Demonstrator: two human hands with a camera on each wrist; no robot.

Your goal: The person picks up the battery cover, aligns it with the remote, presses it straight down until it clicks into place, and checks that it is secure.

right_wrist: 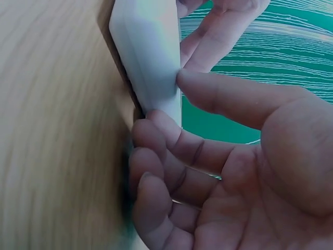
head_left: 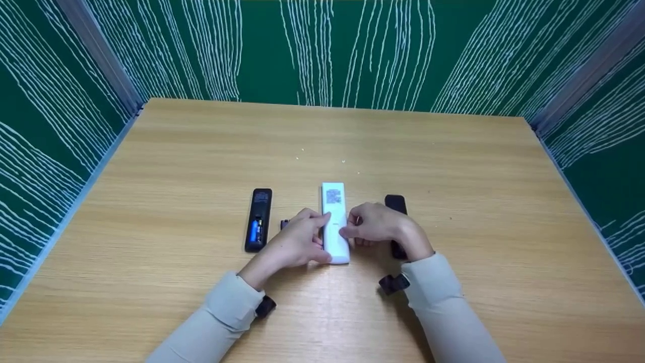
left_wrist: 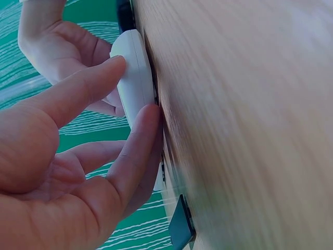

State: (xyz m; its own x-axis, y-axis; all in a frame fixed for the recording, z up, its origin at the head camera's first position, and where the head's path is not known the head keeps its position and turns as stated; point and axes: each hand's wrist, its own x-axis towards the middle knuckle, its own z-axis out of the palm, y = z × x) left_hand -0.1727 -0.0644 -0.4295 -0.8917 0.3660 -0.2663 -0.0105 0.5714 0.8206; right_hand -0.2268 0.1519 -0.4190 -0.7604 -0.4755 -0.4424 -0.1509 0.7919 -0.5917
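A white remote control (head_left: 334, 242) lies on the table with its back up and a printed code label near its far end. My left hand (head_left: 297, 239) grips its left side, thumb by the near end and a finger on the back. Across from it, my right hand (head_left: 380, 224) pinches the right edge between thumb and index finger, the other fingers curled. In the right wrist view, the thumb touches the white remote's casing (right_wrist: 151, 57). Left of the hands is a black remote control (head_left: 261, 209), its battery compartment uncovered, showing batteries (head_left: 256, 231).
A second black remote control (head_left: 396, 202) lies partly hidden beneath my right wrist. A small dark flat piece (left_wrist: 180, 226) sits beside my left hand. Tiny white specks are scattered farther back on the wooden table (head_left: 201, 136). Green, white-streaked panels (head_left: 272, 55) enclose the table's back and sides.
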